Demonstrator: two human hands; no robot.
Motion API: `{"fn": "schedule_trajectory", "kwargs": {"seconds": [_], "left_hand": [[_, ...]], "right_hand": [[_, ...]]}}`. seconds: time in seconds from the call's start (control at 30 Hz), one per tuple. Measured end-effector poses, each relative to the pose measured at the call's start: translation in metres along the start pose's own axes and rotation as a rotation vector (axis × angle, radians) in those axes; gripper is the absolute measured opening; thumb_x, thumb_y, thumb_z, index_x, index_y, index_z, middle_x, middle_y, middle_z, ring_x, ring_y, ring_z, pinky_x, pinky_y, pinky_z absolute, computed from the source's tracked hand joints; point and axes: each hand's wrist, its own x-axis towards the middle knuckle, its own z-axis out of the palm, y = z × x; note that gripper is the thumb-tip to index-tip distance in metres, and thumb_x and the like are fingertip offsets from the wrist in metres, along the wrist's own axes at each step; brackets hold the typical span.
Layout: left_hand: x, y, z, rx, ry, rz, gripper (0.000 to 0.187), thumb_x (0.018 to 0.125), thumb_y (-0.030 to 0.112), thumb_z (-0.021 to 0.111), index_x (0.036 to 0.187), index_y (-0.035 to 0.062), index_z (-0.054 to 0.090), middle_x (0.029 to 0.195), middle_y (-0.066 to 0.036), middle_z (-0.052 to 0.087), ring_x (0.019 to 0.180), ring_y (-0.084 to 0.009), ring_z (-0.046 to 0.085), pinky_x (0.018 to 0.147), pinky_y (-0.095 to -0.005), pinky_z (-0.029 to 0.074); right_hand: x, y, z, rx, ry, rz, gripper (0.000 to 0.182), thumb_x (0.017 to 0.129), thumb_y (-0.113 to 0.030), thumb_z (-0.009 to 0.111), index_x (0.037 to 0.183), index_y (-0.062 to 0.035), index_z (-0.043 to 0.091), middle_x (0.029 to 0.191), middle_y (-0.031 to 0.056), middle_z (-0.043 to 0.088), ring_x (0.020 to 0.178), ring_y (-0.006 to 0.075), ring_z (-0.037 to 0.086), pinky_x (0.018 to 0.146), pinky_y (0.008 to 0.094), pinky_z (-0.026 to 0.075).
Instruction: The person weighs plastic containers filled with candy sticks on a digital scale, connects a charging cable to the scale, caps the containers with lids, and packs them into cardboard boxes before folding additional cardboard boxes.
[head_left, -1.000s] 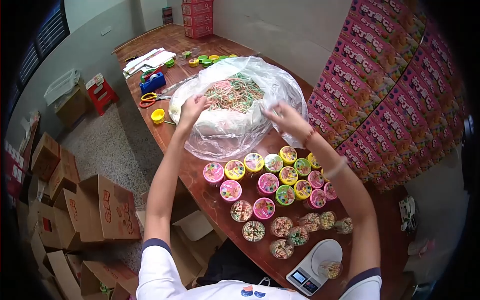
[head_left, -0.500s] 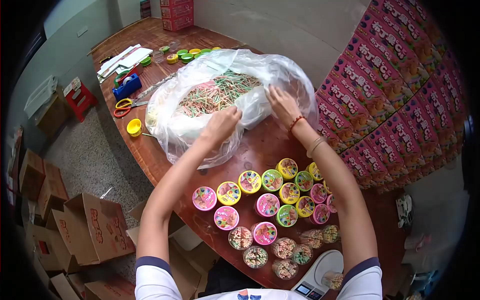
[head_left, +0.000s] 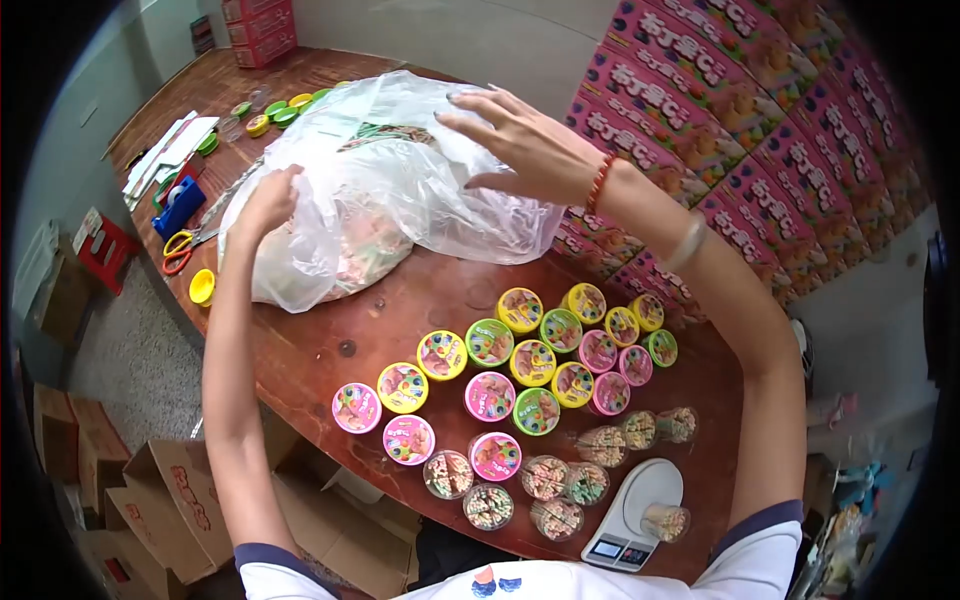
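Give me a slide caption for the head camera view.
Left hand at a translucent plastic bag of coloured sticks, right hand spread open over it, lidded jars and a digital scale nearby.

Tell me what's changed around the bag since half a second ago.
The left hand moved from the bag's near side to its left side. The right hand is now spread open over its right side, apparently holding nothing. Plastic now covers most of the sticks. The lidded jars and scale kept their layout.
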Motion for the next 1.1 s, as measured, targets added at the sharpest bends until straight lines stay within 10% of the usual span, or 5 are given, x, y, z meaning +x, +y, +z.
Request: {"fn": "schedule_trajectory", "kwargs": {"seconds": [0.13, 0.57, 0.73, 0.87, 1.1], "left_hand": [[-0.059, 0.034, -0.062, -0.062, 0.299, 0.126, 0.05, 0.094, 0.004, 0.052, 0.144, 0.0026, 0.053, 0.137, -0.024, 0.057, 0.13, -0.04, 0.055, 0.114, -0.0448, 0.041], [-0.318, 0.261, -0.099, -0.694, -0.132, 0.15, 0.035, 0.095, -0.008, 0.047, 0.125, -0.0063, 0.064, 0.115, -0.015, 0.069, 0.11, -0.0222, 0.067, 0.097, -0.0328, 0.05], [-0.349, 0.37, -0.081, -0.688, -0.25, 0.257, 0.035, 0.09, -0.012, 0.058, 0.12, -0.0018, 0.07, 0.108, -0.015, 0.074, 0.098, -0.0234, 0.073, 0.081, -0.0324, 0.056], [-0.363, 0.413, -0.068, -0.668, -0.304, 0.327, 0.039, 0.09, -0.011, 0.061, 0.125, 0.0037, 0.069, 0.106, -0.014, 0.072, 0.08, -0.0166, 0.071, 0.064, -0.0251, 0.053], [-0.435, 0.427, -0.089, -0.629, -0.126, 0.17, 0.032, 0.091, -0.011, 0.058, 0.12, -0.0041, 0.069, 0.104, -0.016, 0.073, 0.096, -0.0228, 0.073, 0.086, -0.0331, 0.056]], "right_hand": [[-0.114, -0.068, -0.091, 0.183, -0.046, 0.175, 0.062, 0.087, -0.012, 0.078, 0.145, -0.0084, 0.055, 0.145, 0.0136, 0.055, 0.137, 0.0348, 0.051, 0.116, 0.0462, 0.044], [-0.481, -0.314, -0.221, 0.509, 0.076, 1.47, 0.037, 0.095, -0.009, 0.072, 0.132, -0.0012, 0.066, 0.133, 0.013, 0.068, 0.123, 0.0243, 0.066, 0.106, 0.0362, 0.052], [-0.468, -0.381, -0.209, 0.792, -0.022, 1.191, 0.106, 0.071, -0.033, 0.095, 0.157, -0.0073, 0.039, 0.161, 0.0159, 0.04, 0.147, 0.0316, 0.042, 0.122, 0.0436, 0.037], [-0.461, -0.389, -0.179, 0.741, 0.017, 1.178, 0.078, 0.073, -0.019, 0.091, 0.141, -0.009, 0.055, 0.133, 0.0147, 0.061, 0.126, 0.0312, 0.06, 0.108, 0.0416, 0.049], [-0.517, -0.287, -0.134, 0.237, 0.258, 1.309, 0.073, 0.074, -0.01, 0.087, 0.137, -0.0025, 0.053, 0.129, 0.0196, 0.064, 0.119, 0.0363, 0.064, 0.103, 0.0428, 0.053]]}}
